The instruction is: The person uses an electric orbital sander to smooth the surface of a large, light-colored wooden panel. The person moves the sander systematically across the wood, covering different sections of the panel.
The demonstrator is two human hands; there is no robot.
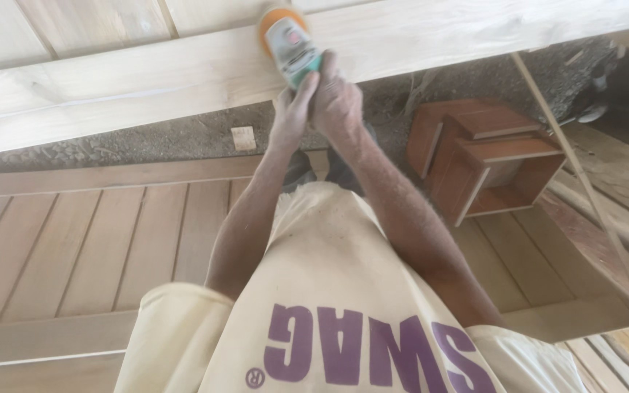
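Head view looks down over a pale shirt (pixel 329 291) at a long pale wooden beam (pixel 147 80) running across the top, with a slatted wooden panel (pixel 74 247) lying on the ground below and a reddish-brown open box (pixel 489 164) to the right. Both arms reach forward to a sander (pixel 289 40), orange on top with a teal and grey body, pressed against the beam's face. Right hand (pixel 338 102) wraps its fingers around the sander's body; left hand (pixel 293 109) closes on it from below. The beam looks evenly pale and smooth on both sides of the tool, so how much sanding is left is hard to judge.
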